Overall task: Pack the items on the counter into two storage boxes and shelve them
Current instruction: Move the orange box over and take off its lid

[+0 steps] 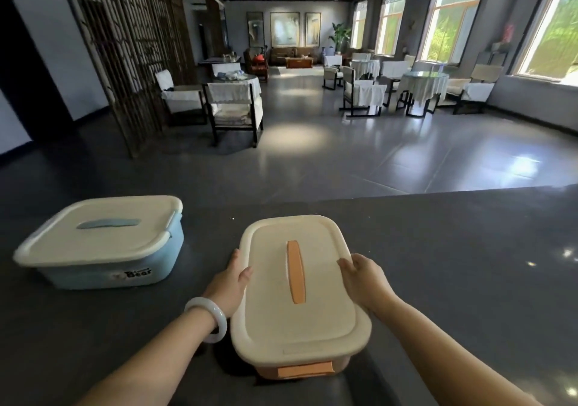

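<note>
Both hands are clasped on the orange rectangular plastic storage box with the cream lid (300, 293): the left hand (230, 283) grips the lid's left long edge with the thumb on top, and the right hand (364, 280) grips the right long edge the same way, its fingers curled under the rim. A pale jade-coloured bangle (208, 318) sits on the left wrist.

This box rests on the dark grey stone surface (453, 264), near its front edge and directly in front of the person. Its long axis runs from the person toward the room beyond, tipped slightly to the left at the far end, and the orange handle strip (295, 271) on the lid follows the same line. An orange latch (305, 369) shows on the near short end.

Left of the orange box, and well apart from it, stands the blue rectangular plastic storage box with a cream lid (100, 243), lid on, its long axis running roughly crosswise to the orange one.

No loose items are visible on the surface, so packing looks finished and the step in hand is likely lifting the orange box for shelving. To do it well, the grip should sit under the box rim rather than on the lid alone, evenly opposed at mid-length, so the box rises level and the lid does not pop off.
</note>
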